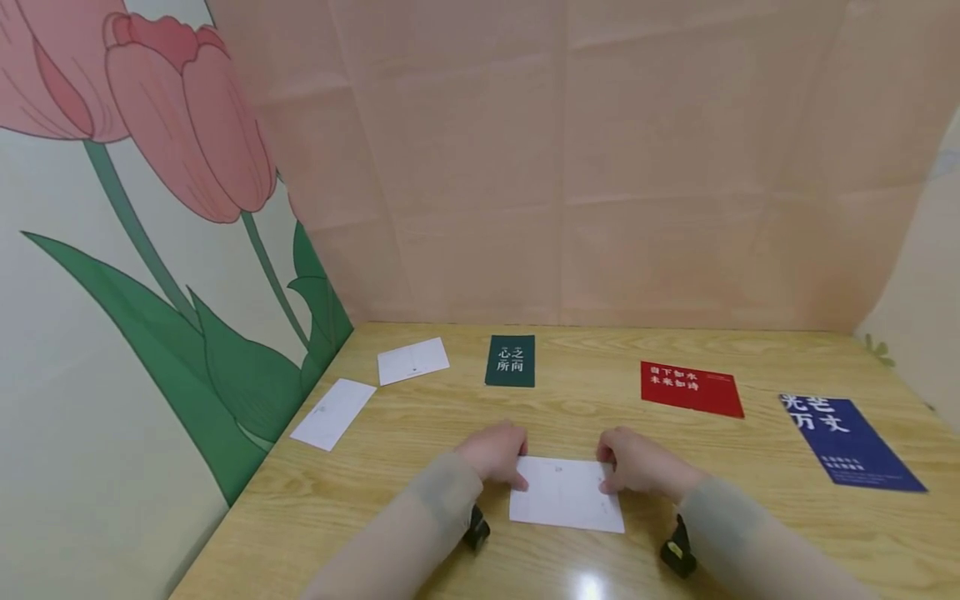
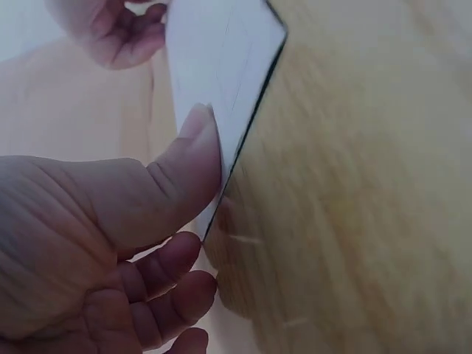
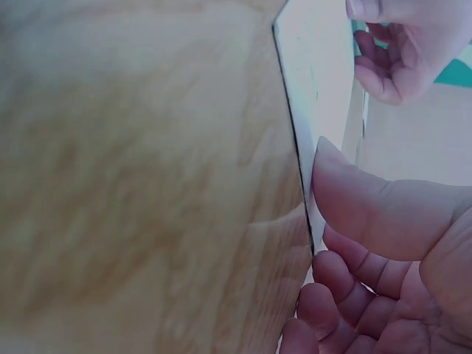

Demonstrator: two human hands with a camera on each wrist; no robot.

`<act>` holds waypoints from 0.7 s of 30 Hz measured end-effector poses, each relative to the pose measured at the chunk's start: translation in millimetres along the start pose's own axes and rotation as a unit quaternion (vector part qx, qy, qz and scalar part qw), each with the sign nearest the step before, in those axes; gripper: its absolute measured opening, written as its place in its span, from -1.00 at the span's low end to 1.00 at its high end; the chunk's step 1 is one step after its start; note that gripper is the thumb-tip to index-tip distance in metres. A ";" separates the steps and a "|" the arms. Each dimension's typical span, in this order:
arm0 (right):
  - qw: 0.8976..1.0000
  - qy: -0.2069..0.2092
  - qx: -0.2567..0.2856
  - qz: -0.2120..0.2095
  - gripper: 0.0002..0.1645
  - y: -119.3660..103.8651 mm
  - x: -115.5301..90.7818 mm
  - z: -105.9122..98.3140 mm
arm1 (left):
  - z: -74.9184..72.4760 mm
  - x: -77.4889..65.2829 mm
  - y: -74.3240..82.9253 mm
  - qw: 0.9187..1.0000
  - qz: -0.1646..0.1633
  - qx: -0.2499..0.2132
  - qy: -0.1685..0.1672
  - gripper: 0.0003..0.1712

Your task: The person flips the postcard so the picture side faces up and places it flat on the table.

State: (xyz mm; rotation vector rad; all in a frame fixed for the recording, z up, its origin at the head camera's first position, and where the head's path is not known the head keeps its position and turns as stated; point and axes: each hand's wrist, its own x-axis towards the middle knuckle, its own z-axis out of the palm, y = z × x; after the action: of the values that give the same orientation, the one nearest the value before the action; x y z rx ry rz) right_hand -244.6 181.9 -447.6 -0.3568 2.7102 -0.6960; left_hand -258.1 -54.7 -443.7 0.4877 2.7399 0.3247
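A white card (image 1: 566,500) with small faint print lies flat-looking near the front of the table, between both hands. At its left side my left hand (image 1: 495,454) pinches the edge, thumb on the upper face. My right hand (image 1: 641,465) grips the opposite edge the same way. In the left wrist view the card (image 2: 221,59) shows a thin dark edge, and its corner passes between the thumb and the curled fingers. The right wrist view has the thumb over the white face of the card (image 3: 321,81), with the other fingers curled at the edge below.
Toward the back left lie two white cards, one tilted (image 1: 412,361) and one nearer the edge (image 1: 333,414). A green card (image 1: 510,377) stands out at the back middle, with a red card (image 1: 712,398) and a blue card (image 1: 847,446) rightward. Pink cloth (image 1: 600,167) hangs behind the table.
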 end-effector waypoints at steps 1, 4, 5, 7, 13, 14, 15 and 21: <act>1.000 -0.002 0.001 0.001 -0.52 -0.1 0.0 0.0 | -0.2 1.0 0.7 1.000 -0.001 0.008 -0.001 -0.56; 1.000 -0.007 0.005 0.005 -0.51 -0.2 0.5 0.0 | -1.4 3.1 3.8 1.000 -0.007 0.029 -0.005 -0.54; 1.000 -0.009 0.006 0.005 -0.50 -0.3 0.6 0.0 | -1.6 3.7 4.9 0.999 -0.008 0.035 -0.007 -0.54; 1.000 -0.011 0.009 0.008 -0.50 -0.5 0.7 0.0 | -2.5 4.1 7.4 0.999 -0.013 0.039 -0.012 -0.54; 1.000 -0.017 0.010 0.017 -0.51 -2.1 0.0 -2.2 | -4.0 4.5 11.7 0.999 -0.016 0.035 -0.012 -0.55; 1.000 -0.018 0.011 0.018 -0.51 -2.6 0.0 -2.6 | -4.3 4.3 12.1 0.999 -0.014 0.039 -0.011 -0.55; 1.000 -0.018 0.011 0.018 -0.50 -3.1 -0.1 -2.9 | -5.0 3.7 12.6 0.999 -0.014 0.041 -0.011 -0.55; 1.000 -0.016 0.007 0.012 -0.50 -3.6 1.5 -2.1 | -4.7 3.6 12.9 0.998 -0.013 0.058 -0.013 -0.54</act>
State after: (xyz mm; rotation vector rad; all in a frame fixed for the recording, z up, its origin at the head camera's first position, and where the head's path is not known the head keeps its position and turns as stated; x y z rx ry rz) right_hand -246.1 179.3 -444.4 -0.3276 2.6729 -0.6970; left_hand -259.2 -42.3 -436.9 0.4833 2.7473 0.1530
